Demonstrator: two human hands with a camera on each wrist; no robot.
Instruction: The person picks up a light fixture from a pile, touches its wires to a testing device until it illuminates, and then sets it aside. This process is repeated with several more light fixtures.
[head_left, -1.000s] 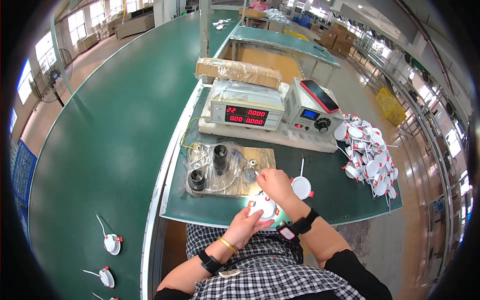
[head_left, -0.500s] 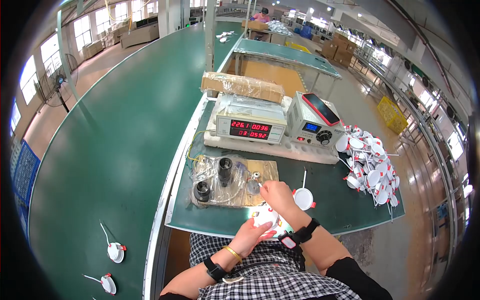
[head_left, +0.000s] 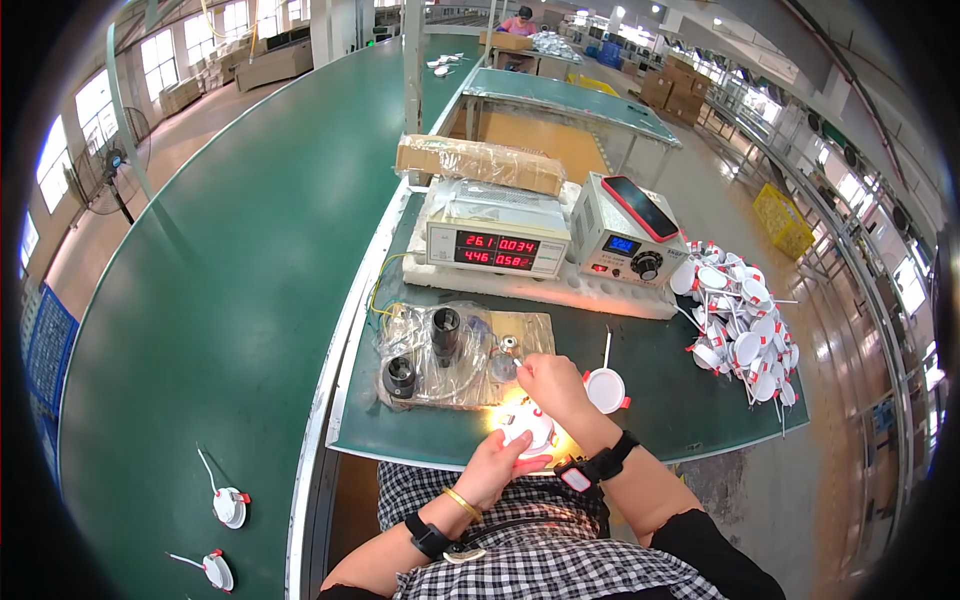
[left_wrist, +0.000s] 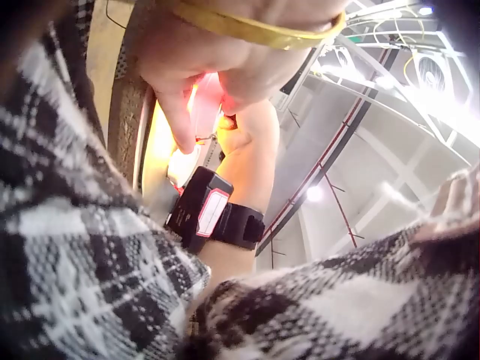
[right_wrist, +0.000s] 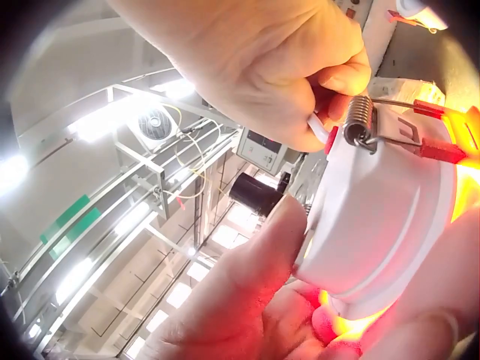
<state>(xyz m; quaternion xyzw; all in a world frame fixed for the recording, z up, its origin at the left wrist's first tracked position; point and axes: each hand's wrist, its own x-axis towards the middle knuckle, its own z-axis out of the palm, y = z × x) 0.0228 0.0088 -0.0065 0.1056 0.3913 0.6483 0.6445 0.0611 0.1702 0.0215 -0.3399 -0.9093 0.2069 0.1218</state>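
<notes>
My left hand [head_left: 492, 470] grips a round white downlight [head_left: 533, 428] by its rim, thumb on top, at the table's front edge. The lamp is lit, and a warm yellow glow spills from its underside. In the right wrist view its white housing [right_wrist: 382, 210] carries a coiled spring clip [right_wrist: 360, 120] with red sleeves. My right hand [head_left: 555, 388], fingers curled, pinches the lamp's white cable [right_wrist: 319, 129]. The cable's tip reaches the round metal contacts [head_left: 505, 366] on the plastic-wrapped board [head_left: 525, 335]. A second white downlight [head_left: 605, 390] lies just right of that hand.
Black sockets [head_left: 445, 335] stand on the board. Behind it are a power meter [head_left: 497, 250] with red digits and a grey supply box [head_left: 625, 240] topped by a phone [head_left: 640, 207]. Many downlights [head_left: 745, 325] are heaped at right; several lie on the green conveyor [head_left: 250, 300].
The lamp's glow has turned from white to warm yellow. The meter's digits went from near zero to readings such as 0.034. Both hands keep their hold; the head view shifted slightly.
</notes>
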